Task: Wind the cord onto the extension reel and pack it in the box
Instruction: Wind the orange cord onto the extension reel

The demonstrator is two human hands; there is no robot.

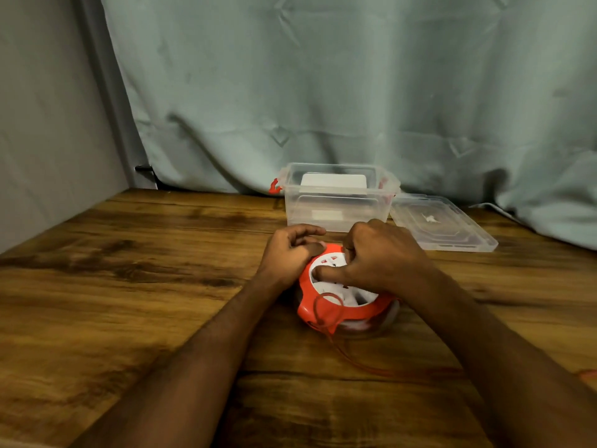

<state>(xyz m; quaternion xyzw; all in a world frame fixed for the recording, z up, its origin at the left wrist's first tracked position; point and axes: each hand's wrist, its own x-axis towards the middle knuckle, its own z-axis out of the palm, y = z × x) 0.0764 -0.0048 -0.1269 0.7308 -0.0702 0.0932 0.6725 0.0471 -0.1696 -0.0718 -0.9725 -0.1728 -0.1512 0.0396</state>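
now left hand [292, 250] fingers grip reel [342, 297] rim; right hand [379, 257] fingers curled, pressing white face.

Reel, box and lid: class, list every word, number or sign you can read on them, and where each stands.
None can be read.
Reel: red marks on the white face, too blurred.
Box: white label, blank or too blurred.
Lid: white mark, unreadable.

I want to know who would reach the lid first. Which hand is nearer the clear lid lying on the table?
Right. The right hand sits on the reel, just in front of the lid; the left hand holds the reel's far-left edge, farther away.
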